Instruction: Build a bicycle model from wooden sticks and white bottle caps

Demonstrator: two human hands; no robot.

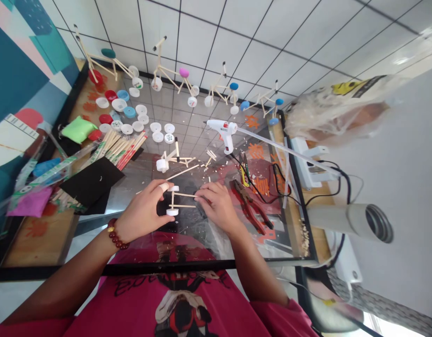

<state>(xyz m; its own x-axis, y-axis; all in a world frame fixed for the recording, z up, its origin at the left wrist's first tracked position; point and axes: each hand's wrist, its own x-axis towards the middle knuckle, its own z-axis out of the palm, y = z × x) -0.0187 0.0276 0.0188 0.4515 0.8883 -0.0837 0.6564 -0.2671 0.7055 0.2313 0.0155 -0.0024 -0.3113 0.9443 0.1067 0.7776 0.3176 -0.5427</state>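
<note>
My left hand [142, 206], wearing a dark red bead bracelet, reaches around a small frame of wooden sticks with white bottle caps as wheels [172, 212]. Its fingers touch the upper cap, and the thumb lies by the lower one. Two thin sticks run right from the axle. Their ends meet my right hand [216, 203], whose fingers are closed at the upper stick's tip; a small dark piece shows under the thumb. Just beyond lies another stick-and-cap assembly [162, 164] beside a loose stick [182, 172].
A white glue gun [221, 128] lies behind, its cord running right. Red-handled pliers [251, 206] and a yellow cutter [244, 175] are at right. Loose caps [129, 112], stick bundles [120, 150] and black sheets [92, 180] fill the left. Several finished-looking stick models [159, 70] line the back.
</note>
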